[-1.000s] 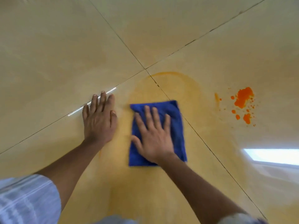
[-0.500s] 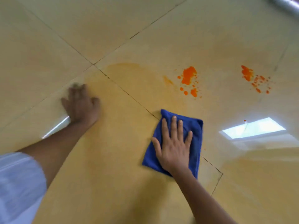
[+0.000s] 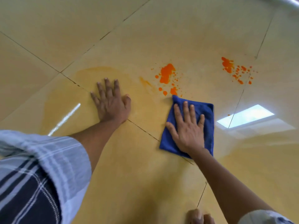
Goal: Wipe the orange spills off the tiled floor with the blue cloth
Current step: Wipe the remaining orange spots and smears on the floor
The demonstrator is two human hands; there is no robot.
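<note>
The blue cloth [image 3: 202, 113], folded into a rough rectangle, is laid flat on the tiled floor [image 3: 161, 34], across a grout line [image 3: 142, 129] that runs diagonally under it. It is pressed down by the right hand [image 3: 187, 128], whose fingers are held straight and slightly spread over the fabric, the thumb reaching out past the cloth's left edge. The far left corner of the cloth is set just beside the nearest drops of the middle orange spill [image 3: 166, 75], a large blot ringed by small splashes; whether that corner touches the drops cannot be told. A second orange spill [image 3: 228, 65], made of a smaller blot and a scatter of dots, is seen farther to the right, well apart from the cloth and near another grout line. A pale yellowish smear [image 3: 100, 70] is spread over the tiles to the left of the middle spill.

The left hand [image 3: 111, 104] is laid palm down on the bare floor, fingers straight and close together, at the edge of that smear and on the same diagonal grout line. Nothing is held in it. A checked sleeve [image 3: 48, 167] is rolled up on the left forearm. A bright rectangular reflection [image 3: 246, 116] is seen on the glossy tile just right of the cloth. Toes of a bare foot [image 3: 196, 216] are visible at the lower edge of the view.
</note>
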